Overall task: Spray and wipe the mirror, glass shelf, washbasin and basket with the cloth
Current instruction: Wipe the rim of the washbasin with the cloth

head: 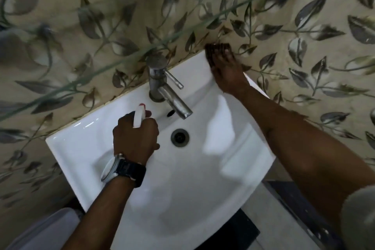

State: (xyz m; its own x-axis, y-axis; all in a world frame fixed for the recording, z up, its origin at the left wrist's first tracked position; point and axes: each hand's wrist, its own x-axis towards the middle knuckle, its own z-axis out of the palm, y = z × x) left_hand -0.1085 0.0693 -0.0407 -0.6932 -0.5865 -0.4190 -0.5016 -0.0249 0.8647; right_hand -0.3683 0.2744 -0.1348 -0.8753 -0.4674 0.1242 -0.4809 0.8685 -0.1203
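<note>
Wiping washbasin (97, 148) now, my read. My right hand (227, 73) is pressed flat, fingers spread, on the far right corner of the rim where it meets the leaf-pattern tile wall (304, 26). Dark cloth (213, 50) is pinned under the fingertips; hand is blurred, so grip detail is unclear.

My left hand (135, 138) is closed around the spray bottle (140, 116), white nozzle pointing far, toward the tap (162, 85), held over the bowl just left of the drain (180, 137). Watch on that wrist.

Key relation: the back rim's long axis runs from the cloth at far right down to near left, passing behind the tap. Right hand is nearer and already on it, so the wipe likely goes leftward along that edge; tap base is the obstacle.

Glass shelf (121, 57) edge hangs above the tap. Mirror and basket not in view.
</note>
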